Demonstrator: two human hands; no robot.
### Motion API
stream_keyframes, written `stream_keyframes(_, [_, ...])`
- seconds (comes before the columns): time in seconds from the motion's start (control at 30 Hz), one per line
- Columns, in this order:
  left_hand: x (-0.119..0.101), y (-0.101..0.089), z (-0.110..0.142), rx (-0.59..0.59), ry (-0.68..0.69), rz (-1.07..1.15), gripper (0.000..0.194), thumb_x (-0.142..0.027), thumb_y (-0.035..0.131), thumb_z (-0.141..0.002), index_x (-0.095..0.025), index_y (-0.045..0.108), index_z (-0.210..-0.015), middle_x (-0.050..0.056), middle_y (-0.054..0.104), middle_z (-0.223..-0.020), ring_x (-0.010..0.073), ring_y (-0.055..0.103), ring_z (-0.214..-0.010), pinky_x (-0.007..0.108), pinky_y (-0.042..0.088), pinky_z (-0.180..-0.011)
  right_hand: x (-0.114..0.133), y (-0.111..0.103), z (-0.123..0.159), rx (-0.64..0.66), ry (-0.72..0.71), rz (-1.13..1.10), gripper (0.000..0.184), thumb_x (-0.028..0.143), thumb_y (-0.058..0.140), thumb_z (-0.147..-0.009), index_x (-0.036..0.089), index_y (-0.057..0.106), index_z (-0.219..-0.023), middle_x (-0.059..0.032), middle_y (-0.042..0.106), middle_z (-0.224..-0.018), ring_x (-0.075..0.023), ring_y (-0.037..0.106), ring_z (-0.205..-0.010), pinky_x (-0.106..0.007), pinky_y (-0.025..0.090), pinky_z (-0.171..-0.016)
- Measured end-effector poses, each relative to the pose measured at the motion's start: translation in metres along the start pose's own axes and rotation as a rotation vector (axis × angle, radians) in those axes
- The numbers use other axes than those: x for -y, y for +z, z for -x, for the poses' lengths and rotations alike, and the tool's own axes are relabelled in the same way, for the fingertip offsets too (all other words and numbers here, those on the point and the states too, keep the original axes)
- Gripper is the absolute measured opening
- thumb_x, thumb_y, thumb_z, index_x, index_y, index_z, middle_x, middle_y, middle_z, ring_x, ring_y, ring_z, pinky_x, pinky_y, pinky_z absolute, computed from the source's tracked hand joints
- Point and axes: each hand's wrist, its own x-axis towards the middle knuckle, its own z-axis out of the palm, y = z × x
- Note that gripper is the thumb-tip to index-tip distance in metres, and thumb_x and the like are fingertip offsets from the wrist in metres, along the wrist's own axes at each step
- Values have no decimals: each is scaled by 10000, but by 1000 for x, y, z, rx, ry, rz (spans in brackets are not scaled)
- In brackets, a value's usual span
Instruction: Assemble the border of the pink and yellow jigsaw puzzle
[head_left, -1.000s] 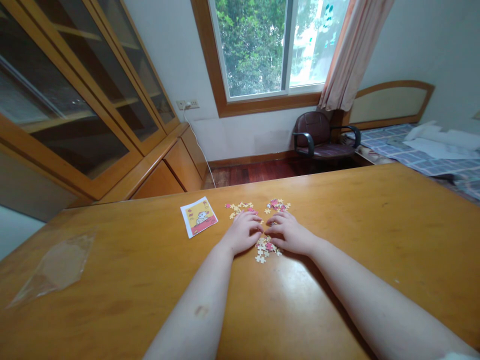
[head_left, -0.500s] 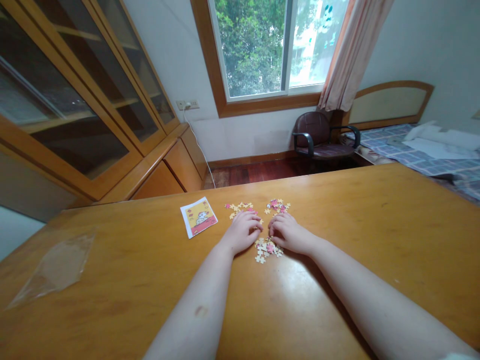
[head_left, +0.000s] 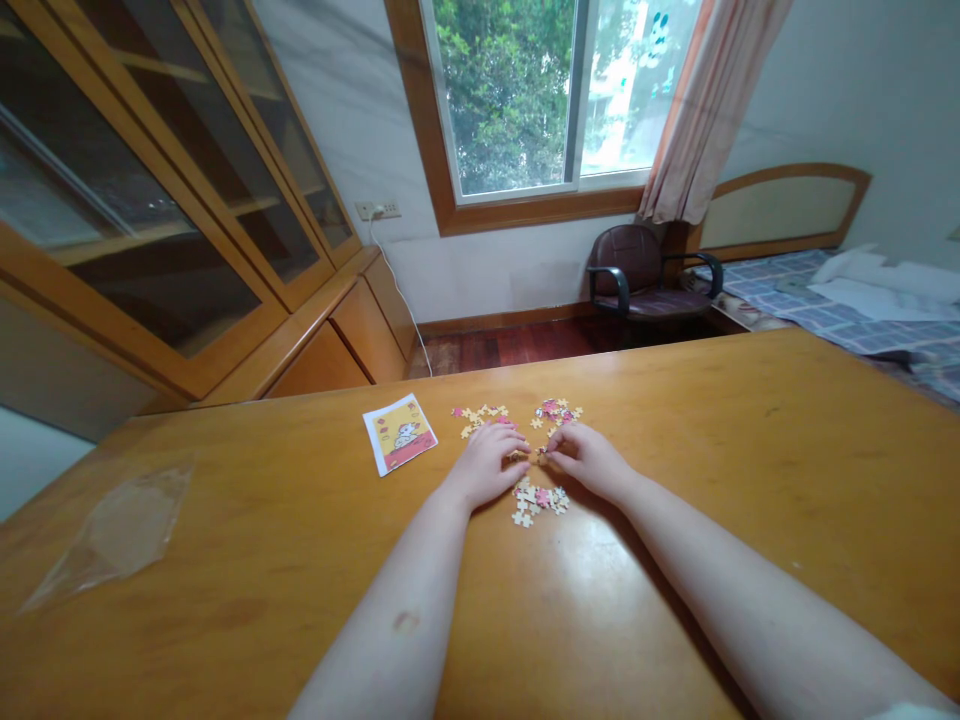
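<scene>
My right hand [head_left: 585, 457] is closed in a pinch on a small puzzle piece [head_left: 541, 455] just above the table. Opposite it, my left hand [head_left: 491, 464] rests on the table with fingers curved and the thumb apart from them. Small pieces lie partly hidden under its fingertips. Nearest me is a loose pile of puzzle pieces [head_left: 541, 498], mostly pale with some pink. Beyond my left hand lie scattered yellow and pink pieces [head_left: 482, 412], and beyond my right hand another cluster [head_left: 557, 410].
A picture card [head_left: 401, 434] with a white animal on yellow and pink lies left of my hands. Farther left is a clear plastic bag [head_left: 112, 530] on the wooden table [head_left: 720, 430]. Past the far edge stand an office chair [head_left: 628, 265] and a bed [head_left: 810, 285].
My right hand has shifted slightly, its thumb and fingers now pinching a small piece between the hands. My left hand stays nearly in place, with its fingers a little more spread.
</scene>
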Motion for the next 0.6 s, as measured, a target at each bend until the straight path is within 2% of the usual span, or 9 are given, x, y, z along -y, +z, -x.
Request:
stream_keyframes(0.2, [1,1,-1,-13,1,22,209,-354,625,-824,-250,673,-999,32,684,-1055,219,542,-1145,430,333,-1071,6,1,1,33,47,-80,24,185,639,-773,182,630,-751,-19,671,-764,-161,609,-746,-300,481,-732])
stream_keyframes(0.37, [0,2,0,-28,24,38,130,-319,621,-828,-248,682,-918,25,689,-1041,210,551,-1131,417,348,-1055,10,0,1,62,-4,-30,32,200,632,-797,179,651,-783,-21,671,-772,-153,598,-737,-284,467,-718])
stream_keyframes(0.6, [0,4,0,-35,6,42,89,-253,595,-819,-228,669,-776,29,690,-1029,203,574,-1058,418,382,-1014,7,1,1,85,-82,85,67,201,613,-815,191,669,-850,-30,689,-818,-171,604,-802,-315,448,-796])
